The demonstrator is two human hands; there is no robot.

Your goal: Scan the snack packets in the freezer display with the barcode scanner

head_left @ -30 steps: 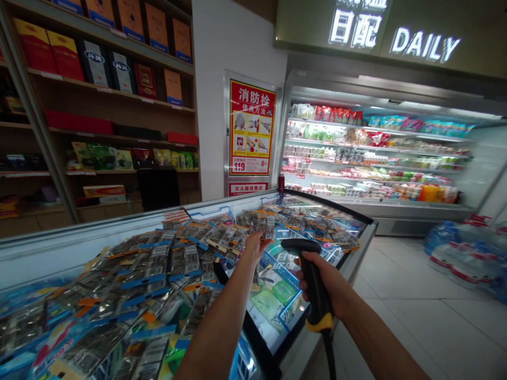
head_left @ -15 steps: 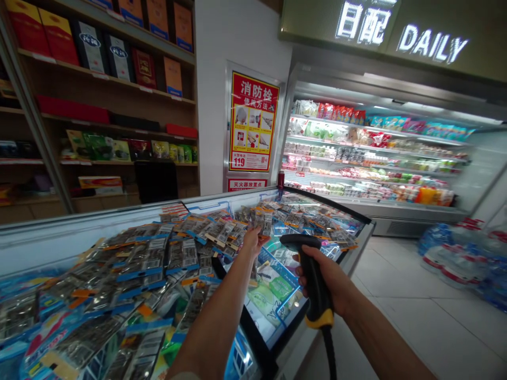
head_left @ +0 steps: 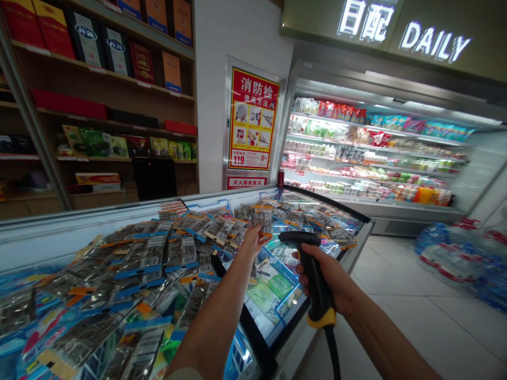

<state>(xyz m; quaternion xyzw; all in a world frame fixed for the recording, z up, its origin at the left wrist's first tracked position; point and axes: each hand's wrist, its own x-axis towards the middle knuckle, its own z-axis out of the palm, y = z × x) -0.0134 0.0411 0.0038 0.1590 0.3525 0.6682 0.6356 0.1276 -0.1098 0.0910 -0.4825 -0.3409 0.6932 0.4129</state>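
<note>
Grasping a smooth, curved scanner [head_left: 316, 285] is the right hand [head_left: 328, 270]; the left hand [head_left: 252, 240] pinches a flat, glossy packet [head_left: 262, 217].

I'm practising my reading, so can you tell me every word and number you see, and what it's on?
"日配": lit sign
"DAILY": lit sign
"消防栓": poster
"使用方法": poster
"119": poster
"灭火器放置点": lower sign
"沱牌", it seems: red box
Too small or blurred: poster's small print, packet in left hand, other packets, fridge goods, gray boxes, reflected letters.
</note>
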